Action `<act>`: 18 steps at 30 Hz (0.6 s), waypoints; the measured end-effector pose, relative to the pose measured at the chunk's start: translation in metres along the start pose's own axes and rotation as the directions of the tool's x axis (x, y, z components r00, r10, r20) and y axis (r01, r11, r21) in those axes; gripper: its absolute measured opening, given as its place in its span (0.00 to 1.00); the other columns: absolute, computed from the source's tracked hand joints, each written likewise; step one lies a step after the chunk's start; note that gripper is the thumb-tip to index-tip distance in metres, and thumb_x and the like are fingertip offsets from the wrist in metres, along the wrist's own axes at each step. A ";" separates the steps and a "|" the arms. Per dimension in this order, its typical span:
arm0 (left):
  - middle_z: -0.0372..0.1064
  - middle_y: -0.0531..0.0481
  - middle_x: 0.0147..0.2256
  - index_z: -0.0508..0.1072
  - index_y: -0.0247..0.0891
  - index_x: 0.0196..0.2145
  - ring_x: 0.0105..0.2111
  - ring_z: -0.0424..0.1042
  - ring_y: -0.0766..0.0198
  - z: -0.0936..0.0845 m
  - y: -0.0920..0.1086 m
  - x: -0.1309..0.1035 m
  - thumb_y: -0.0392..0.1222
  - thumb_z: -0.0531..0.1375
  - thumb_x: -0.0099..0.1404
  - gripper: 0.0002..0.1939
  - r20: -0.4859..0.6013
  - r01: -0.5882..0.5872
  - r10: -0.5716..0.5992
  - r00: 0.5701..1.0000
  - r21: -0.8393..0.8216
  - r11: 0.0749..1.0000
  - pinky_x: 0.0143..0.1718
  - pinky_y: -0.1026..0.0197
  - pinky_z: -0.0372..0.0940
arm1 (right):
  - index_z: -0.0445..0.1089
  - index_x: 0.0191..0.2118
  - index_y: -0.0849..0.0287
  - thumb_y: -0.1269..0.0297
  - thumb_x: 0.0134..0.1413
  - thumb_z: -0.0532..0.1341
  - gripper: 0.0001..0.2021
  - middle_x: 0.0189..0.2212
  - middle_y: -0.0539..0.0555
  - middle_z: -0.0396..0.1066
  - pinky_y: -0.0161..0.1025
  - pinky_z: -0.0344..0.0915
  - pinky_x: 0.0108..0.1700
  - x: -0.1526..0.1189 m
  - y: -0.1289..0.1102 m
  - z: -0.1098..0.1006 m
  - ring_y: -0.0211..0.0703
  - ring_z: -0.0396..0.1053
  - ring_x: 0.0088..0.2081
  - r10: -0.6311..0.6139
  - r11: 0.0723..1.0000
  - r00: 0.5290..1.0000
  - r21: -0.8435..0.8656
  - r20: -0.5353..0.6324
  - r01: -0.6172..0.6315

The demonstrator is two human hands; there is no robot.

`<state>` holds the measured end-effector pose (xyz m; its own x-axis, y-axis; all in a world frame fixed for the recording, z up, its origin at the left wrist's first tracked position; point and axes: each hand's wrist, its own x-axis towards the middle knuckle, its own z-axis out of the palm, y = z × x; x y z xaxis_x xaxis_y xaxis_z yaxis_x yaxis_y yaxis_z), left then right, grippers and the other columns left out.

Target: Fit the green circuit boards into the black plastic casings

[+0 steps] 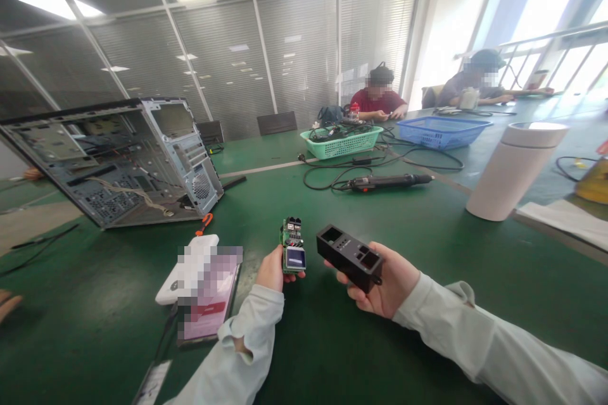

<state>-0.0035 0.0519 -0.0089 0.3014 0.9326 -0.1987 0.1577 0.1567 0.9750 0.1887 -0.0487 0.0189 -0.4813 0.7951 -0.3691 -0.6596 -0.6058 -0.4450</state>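
a: where were the pieces?

b: both above the green tabletop, apart. the left hand pinched the circuit board near its lower end; the right hand had fingers and thumb closed around the near end of the black housing.

a: what could have gone wrong?

b: i'd say a slip of that small pinch might have dropped the board and cracked its display. squeezing too hard could have stressed the exposed components.

a: and the materials?

b: the housing looked like matte plastic, a long box with rectangular cutouts. the board was narrow, green and bumpy with parts, its display flat and glossy.
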 end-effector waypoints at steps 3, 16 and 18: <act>0.69 0.46 0.15 0.72 0.28 0.29 0.13 0.62 0.69 0.001 0.001 -0.003 0.52 0.45 0.57 0.25 -0.011 -0.014 0.015 1.000 0.008 1.000 0.15 0.68 0.53 | 0.60 0.44 0.66 0.56 0.45 0.49 0.22 0.28 0.55 0.62 0.31 0.58 0.24 0.005 0.002 -0.004 0.38 0.61 0.23 -0.092 0.989 0.996 -0.113 -0.011 0.090; 0.69 0.49 0.16 0.71 0.33 0.24 0.15 0.65 0.66 -0.001 0.002 -0.005 0.49 0.46 0.57 0.20 -0.046 -0.114 0.122 0.991 0.152 0.982 0.16 0.66 0.57 | 0.59 0.47 0.61 0.75 0.47 0.52 0.18 0.44 0.58 0.55 0.47 0.58 0.47 -0.008 0.018 0.007 0.47 0.55 0.46 -0.621 -0.661 0.335 -0.703 0.709 0.263; 0.71 0.48 0.21 0.72 0.34 0.29 0.18 0.68 0.64 -0.004 0.001 -0.005 0.47 0.47 0.57 0.18 -0.026 -0.173 0.182 0.983 0.207 0.963 0.18 0.65 0.59 | 0.59 0.46 0.61 0.78 0.47 0.50 0.18 0.46 0.59 0.54 0.48 0.57 0.47 -0.010 0.021 0.010 0.49 0.53 0.47 -0.546 -0.776 0.297 -0.607 0.783 0.174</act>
<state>-0.0082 0.0486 -0.0064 0.3006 0.9536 -0.0148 0.2947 -0.0781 0.9524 0.1739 -0.0695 0.0214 -0.2348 0.5898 0.7727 0.7782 0.5904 -0.2141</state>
